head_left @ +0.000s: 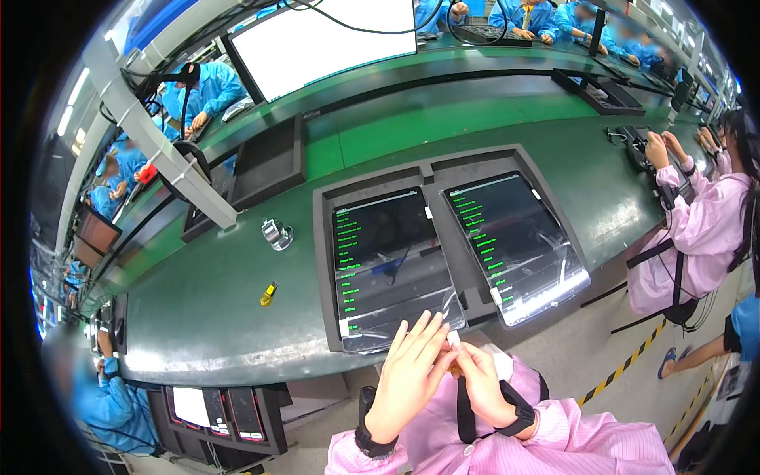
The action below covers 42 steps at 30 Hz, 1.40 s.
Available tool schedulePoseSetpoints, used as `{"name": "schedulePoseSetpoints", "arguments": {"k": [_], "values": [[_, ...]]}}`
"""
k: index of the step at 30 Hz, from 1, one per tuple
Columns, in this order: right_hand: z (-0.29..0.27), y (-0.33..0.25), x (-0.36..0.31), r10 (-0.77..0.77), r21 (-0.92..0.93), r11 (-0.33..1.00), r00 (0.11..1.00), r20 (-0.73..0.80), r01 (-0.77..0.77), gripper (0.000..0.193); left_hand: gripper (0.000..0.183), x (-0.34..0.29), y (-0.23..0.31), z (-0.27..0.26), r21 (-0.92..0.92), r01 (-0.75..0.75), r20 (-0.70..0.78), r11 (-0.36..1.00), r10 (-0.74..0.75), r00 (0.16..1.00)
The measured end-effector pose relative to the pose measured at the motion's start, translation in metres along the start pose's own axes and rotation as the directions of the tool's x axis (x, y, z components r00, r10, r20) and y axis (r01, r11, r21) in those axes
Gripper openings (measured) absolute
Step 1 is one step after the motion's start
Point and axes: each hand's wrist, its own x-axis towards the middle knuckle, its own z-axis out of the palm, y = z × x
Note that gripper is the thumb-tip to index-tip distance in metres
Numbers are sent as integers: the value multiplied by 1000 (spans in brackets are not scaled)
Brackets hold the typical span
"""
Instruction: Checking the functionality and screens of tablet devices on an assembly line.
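Observation:
My left hand is open, its fingers stretched out together over the near edge of the left tablet. Beside it, my right hand is closed in a pinch close to the left thumb. A small white piece shows at its fingertips, too small to name. Both wrists wear black bands. The left tablet and the right tablet lie face up in a dark grey two-bay tray. Their dark screens show lines of green text, and clear film covers them.
Left of the tray, a small yellow object and a shiny metal-and-clear item lie on the green bench. A grey post rises behind. A person in pink works at right; a person in blue sits at left.

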Motion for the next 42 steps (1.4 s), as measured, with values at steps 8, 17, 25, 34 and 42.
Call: {"name": "schedulePoseSetpoints", "arguments": {"k": [8,17,25,34,42], "values": [[-12,0,19,-12,78,997,986,165,-1,33,36,5,-5,6,46,-2,-25,999,3,1000],[-37,-17,29,24,-169,986,987,161,3,31,23,11,-5,14,158,-44,-172,986,71,982],[-39,-18,34,75,-110,992,984,160,-58,34,26,14,-1,20,190,25,-240,981,21,971],[-98,-39,-10,83,-231,973,945,315,-8,27,22,14,-2,28,242,27,-291,970,46,956],[-173,-56,-23,-199,-195,967,965,-171,165,28,27,16,0,21,219,117,-303,969,-46,952]]}}
